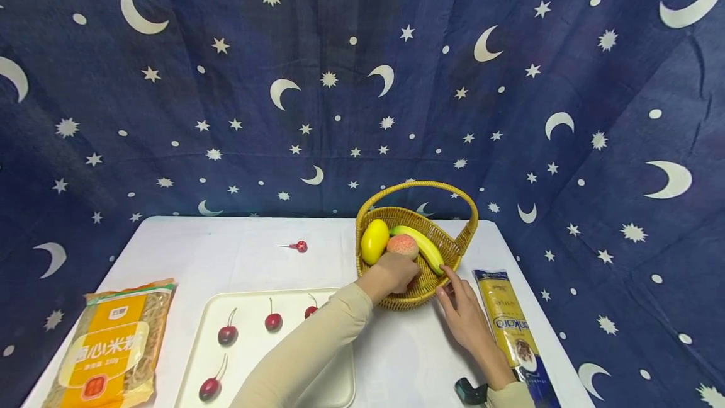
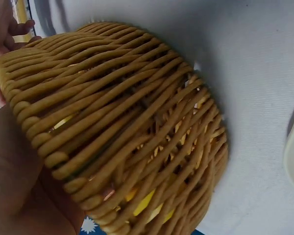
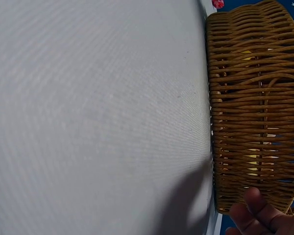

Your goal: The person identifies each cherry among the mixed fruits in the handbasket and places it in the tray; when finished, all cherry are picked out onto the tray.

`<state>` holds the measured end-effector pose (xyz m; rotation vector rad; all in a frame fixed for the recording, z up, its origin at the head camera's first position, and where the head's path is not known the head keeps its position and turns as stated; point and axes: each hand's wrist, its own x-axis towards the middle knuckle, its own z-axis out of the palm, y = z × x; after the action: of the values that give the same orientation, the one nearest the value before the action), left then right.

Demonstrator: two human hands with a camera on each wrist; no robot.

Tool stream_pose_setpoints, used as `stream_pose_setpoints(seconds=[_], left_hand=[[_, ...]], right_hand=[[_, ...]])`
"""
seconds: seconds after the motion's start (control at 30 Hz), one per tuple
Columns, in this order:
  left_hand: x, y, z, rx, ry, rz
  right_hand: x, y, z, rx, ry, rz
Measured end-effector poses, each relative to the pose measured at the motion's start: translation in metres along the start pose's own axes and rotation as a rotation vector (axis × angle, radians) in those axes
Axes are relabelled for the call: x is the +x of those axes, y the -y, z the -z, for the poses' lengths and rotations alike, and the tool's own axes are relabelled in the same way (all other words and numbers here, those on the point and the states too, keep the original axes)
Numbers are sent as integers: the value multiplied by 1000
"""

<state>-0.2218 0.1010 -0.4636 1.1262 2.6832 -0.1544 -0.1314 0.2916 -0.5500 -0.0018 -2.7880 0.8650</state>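
A wicker basket with an arched handle stands at the back right of the table. Inside lie a smooth yellow oval fruit, a peach and a banana. My left hand reaches over the front rim into the basket, just before the peach. Its fingers are hidden by the hand itself and, in the left wrist view, by the woven wall. At the basket's right front, my right hand holds the rim close to the banana's tip; its fingertips touch the outer weave.
A cream tray with several cherries lies left of the basket, under my left forearm. Behind it is a small red item with a thin stick. Food packets flank the table, orange and yellow-blue. A dark object lies near my right sleeve.
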Motion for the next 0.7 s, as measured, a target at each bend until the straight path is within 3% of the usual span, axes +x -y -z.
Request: stream_pose_setpoints(seconds=[0.33, 0.7], left_hand=[[-3, 2, -9, 8, 6, 4], [-7, 14, -9, -5, -110, -50]], right_hand=[[0, 3, -1, 3, 8, -3], [-1, 1, 0, -8, 18, -19]])
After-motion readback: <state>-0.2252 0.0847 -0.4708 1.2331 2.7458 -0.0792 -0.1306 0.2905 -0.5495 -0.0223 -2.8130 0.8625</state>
